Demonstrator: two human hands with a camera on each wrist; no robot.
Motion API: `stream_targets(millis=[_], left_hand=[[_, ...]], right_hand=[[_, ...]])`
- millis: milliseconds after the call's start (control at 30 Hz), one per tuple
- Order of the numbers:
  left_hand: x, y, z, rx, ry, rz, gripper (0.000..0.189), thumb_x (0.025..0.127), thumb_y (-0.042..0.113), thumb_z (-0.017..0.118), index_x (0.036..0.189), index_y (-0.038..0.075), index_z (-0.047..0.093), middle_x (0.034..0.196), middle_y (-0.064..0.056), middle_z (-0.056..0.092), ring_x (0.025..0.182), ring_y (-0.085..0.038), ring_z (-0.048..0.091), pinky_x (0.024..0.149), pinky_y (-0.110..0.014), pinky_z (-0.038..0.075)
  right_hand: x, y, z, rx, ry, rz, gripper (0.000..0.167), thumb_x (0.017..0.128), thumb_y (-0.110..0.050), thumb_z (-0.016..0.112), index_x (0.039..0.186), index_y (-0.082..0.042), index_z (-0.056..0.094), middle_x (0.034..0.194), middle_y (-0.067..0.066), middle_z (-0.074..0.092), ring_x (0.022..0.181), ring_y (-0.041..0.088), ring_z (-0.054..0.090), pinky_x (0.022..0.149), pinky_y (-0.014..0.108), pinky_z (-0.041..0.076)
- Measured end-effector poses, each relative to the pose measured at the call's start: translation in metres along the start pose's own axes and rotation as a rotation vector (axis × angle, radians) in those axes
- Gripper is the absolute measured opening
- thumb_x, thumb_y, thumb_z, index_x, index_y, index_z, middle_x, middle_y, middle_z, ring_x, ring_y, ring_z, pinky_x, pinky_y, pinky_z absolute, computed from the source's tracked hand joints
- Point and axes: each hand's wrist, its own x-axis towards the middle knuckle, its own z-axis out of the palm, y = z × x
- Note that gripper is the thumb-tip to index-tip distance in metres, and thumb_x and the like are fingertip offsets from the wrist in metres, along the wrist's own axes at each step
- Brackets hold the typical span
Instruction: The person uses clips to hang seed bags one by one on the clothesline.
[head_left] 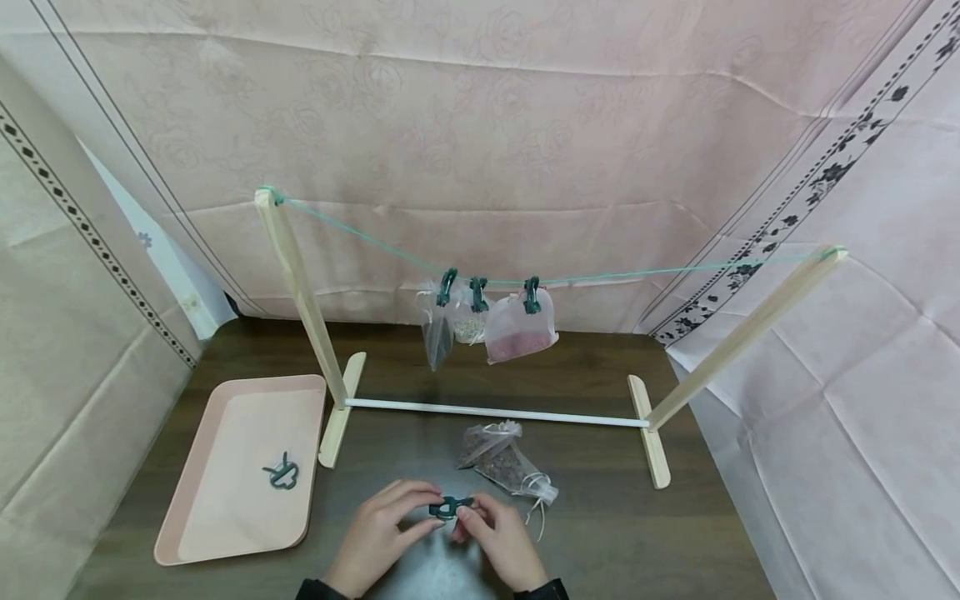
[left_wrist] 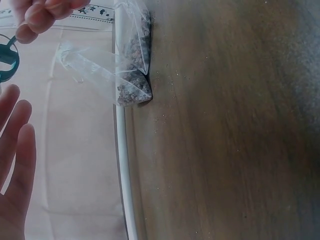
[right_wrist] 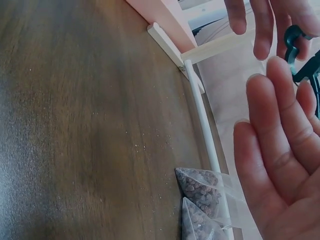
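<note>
Head view, green clip (head_left: 444,511), between both hands (head_left: 385,527) (head_left: 501,537) (pinched)

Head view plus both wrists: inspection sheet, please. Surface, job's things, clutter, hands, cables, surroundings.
Surface: dark wood-grain table, scattered pale specks.
Job's things: three small hanging bags, each clipped by a dark green clip to the green cord between wooden posts; two sheer bags of brown granules lying nearer than the white rod; pink tray at left, with at least one spare clip.
Clutter: nothing seen beyond the specks.
Hands: left hand and right hand hold one loose clip between them.
Cables: nothing seen.
Surroundings: pale patterned cloth behind and at both sides.
</note>
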Motion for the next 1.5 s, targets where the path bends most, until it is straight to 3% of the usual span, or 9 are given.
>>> stream_targets(millis=[400,667,933,1167,1500], left_hand=[[-0.002,0.000,0.001,-0.017,0.015,-0.018,0.030,0.070,0.030,0.075,0.098,0.028,0.066,0.104,0.015,0.058,0.094,-0.001,0.053,0.081,-0.012,0.038],[-0.001,0.001,0.002,-0.013,0.001,-0.051,0.029,0.071,0.034,0.074,0.099,0.030,0.066,0.103,0.017,0.057,0.093,0.000,0.053,0.079,-0.011,0.038],[-0.003,0.001,0.001,0.004,0.004,-0.050,0.032,0.071,0.035,0.073,0.100,0.027,0.066,0.103,0.016,0.058,0.093,0.000,0.053,0.079,-0.011,0.038],[-0.002,0.000,0.002,0.041,0.001,-0.046,0.032,0.070,0.038,0.073,0.100,0.027,0.067,0.102,0.017,0.058,0.092,0.001,0.052,0.077,-0.012,0.040],[-0.001,0.002,0.005,0.064,-0.001,-0.062,0.033,0.071,0.040,0.072,0.101,0.027,0.067,0.100,0.019,0.058,0.091,0.001,0.054,0.074,-0.016,0.044]], right_hand=[[-0.001,0.000,-0.001,-0.008,0.006,0.012,0.020,0.093,-0.025,0.048,0.093,-0.009,0.060,0.072,0.009,0.065,0.069,0.022,0.061,0.066,0.023,0.044],[-0.001,0.004,-0.001,0.032,0.028,-0.054,0.018,0.092,-0.020,0.049,0.089,-0.007,0.061,0.071,0.013,0.064,0.068,0.024,0.061,0.064,0.024,0.046],[0.000,0.008,-0.001,0.079,0.011,-0.067,0.020,0.092,-0.019,0.049,0.090,-0.004,0.063,0.074,0.014,0.065,0.069,0.028,0.063,0.066,0.034,0.050],[-0.001,0.008,-0.003,0.046,0.015,-0.157,0.021,0.094,-0.014,0.046,0.089,-0.004,0.063,0.074,0.010,0.066,0.068,0.022,0.064,0.062,0.028,0.051],[-0.004,0.011,-0.001,-0.026,0.065,-0.208,0.023,0.094,-0.013,0.044,0.089,-0.004,0.064,0.074,0.009,0.067,0.068,0.019,0.065,0.064,0.036,0.052]])
